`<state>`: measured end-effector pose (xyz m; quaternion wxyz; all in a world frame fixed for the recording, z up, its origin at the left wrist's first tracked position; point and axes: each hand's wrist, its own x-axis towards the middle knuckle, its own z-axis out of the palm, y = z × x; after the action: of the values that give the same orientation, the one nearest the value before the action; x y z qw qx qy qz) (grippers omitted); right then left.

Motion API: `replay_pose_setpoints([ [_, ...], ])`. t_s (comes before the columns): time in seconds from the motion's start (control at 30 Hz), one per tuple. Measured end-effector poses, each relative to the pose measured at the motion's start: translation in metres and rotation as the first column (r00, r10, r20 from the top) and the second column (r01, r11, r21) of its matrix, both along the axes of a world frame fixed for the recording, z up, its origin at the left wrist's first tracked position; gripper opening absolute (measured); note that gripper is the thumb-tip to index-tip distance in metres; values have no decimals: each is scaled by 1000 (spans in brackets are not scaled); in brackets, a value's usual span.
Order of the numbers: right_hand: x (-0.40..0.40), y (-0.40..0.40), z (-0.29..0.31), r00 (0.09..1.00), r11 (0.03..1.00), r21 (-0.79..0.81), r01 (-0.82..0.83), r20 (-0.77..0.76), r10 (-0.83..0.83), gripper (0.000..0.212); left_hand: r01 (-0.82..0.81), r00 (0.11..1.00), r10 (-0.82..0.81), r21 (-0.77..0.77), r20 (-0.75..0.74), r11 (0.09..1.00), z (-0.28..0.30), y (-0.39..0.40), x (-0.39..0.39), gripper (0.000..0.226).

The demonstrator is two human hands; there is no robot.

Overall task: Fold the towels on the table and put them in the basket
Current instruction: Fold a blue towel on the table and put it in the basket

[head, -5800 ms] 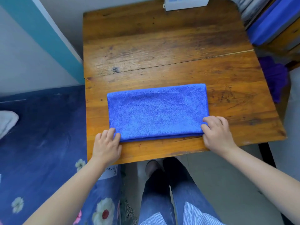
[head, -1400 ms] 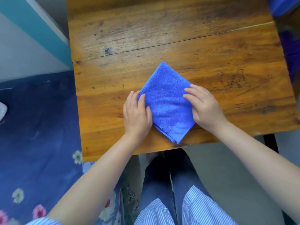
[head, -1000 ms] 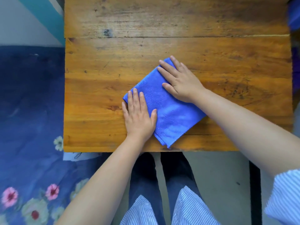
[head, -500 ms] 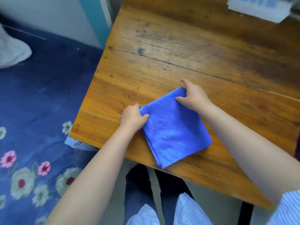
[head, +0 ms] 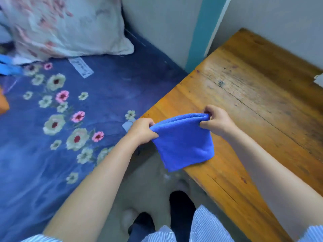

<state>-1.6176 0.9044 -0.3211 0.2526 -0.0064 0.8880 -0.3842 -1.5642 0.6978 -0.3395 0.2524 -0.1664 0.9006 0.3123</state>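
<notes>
Folded blue towel, hanging by its top corners over the wooden table's near corner.

text: none legible; bedsheet tag | writing too blurred

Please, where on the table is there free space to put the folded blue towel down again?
Both hands, left hand and right hand, pinch the blue towel over the table's near-left corner. Bare wood lies beyond the right hand toward the wall and along the near edge. A white object occupies the far right edge.
</notes>
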Motion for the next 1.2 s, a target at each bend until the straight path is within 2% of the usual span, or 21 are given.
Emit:
replay_pose_setpoints([
  [0.1,24,-64,17,970,975,-19,-221,-108,218,23,-156,981,146,-69,-130,985,25,-64,49,12],
  [0.2,62,-134,31,890,908,20,-418,-192,413,22,-305,932,265,-141,-247,942,46,-126,108,12],
  [0.33,123,-233,54,756,800,91,-593,-279,593,28,-445,862,358,-199,-358,873,73,-204,202,15],
  [0.47,189,-322,81,627,697,132,-705,-342,700,25,-530,805,403,-221,-435,819,97,-276,298,12],
  [0.6,251,-395,102,514,603,120,-789,-409,754,28,-611,747,457,-228,-484,758,120,-337,380,14],
  [0.77,288,-468,121,435,565,116,-817,-520,735,25,-688,661,513,-169,-547,706,142,-391,431,6],
  [0.87,297,-513,135,398,554,117,-824,-577,713,24,-744,569,577,-68,-586,664,155,-421,442,13],
  [1.03,283,-575,146,418,596,105,-796,-616,667,25,-790,465,616,17,-636,613,164,-474,426,12],
  [1.2,246,-647,143,424,611,88,-787,-641,640,23,-797,489,592,-51,-640,602,162,-541,389,13],
])
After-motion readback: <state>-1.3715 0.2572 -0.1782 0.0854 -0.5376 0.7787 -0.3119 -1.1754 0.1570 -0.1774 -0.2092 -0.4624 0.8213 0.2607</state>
